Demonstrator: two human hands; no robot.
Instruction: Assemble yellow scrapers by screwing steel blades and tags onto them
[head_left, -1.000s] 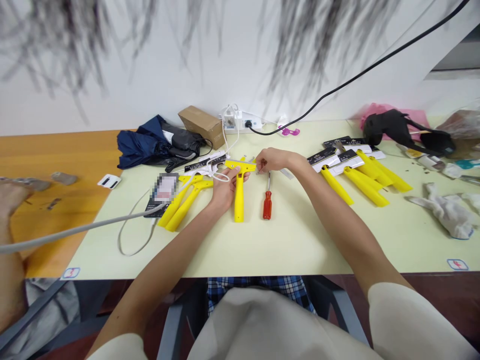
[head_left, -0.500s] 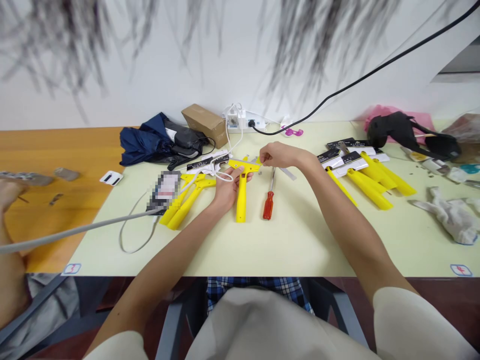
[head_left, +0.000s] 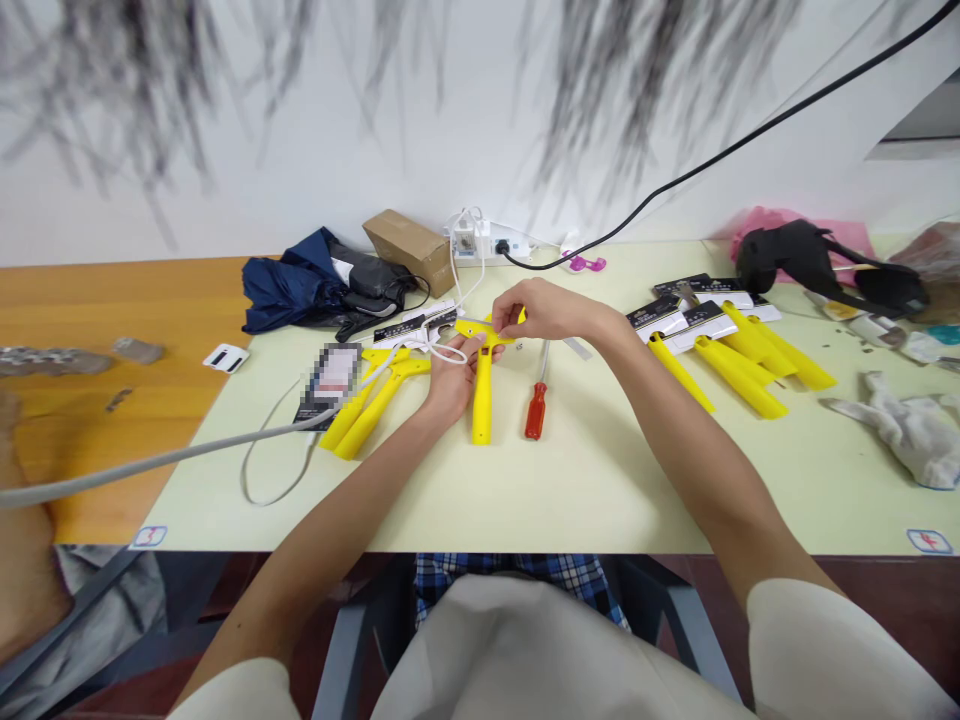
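Note:
In the head view, a yellow T-shaped scraper (head_left: 482, 400) points its handle toward me at the middle of the table. Its neck, just below the wide head, is gripped by my left hand (head_left: 454, 385). Over the right end of the head is my right hand (head_left: 534, 308), its fingers pinched together; whatever is between them is hidden. A red-handled screwdriver (head_left: 535, 412) lies just right of the scraper, shaft pointing away. Beyond it a flat metal strip (head_left: 577, 347) lies partly behind my right wrist. A tiny metal piece (head_left: 519, 346) rests near the scraper head.
More yellow scrapers (head_left: 375, 405) lie at left beside a dark phone-like object (head_left: 330, 380) and a white cable. Yellow handles (head_left: 742, 375) and black-and-white packets (head_left: 705, 325) are at right, near a white glove (head_left: 911, 430). A cardboard box (head_left: 412, 250) and power strip (head_left: 491, 245) stand behind. Another person's arm (head_left: 22, 560) is at far left.
My right hand has moved left, from beside the scraper head to over its right end. My left hand keeps its grip on the scraper. The other person's hand at far left has drawn back.

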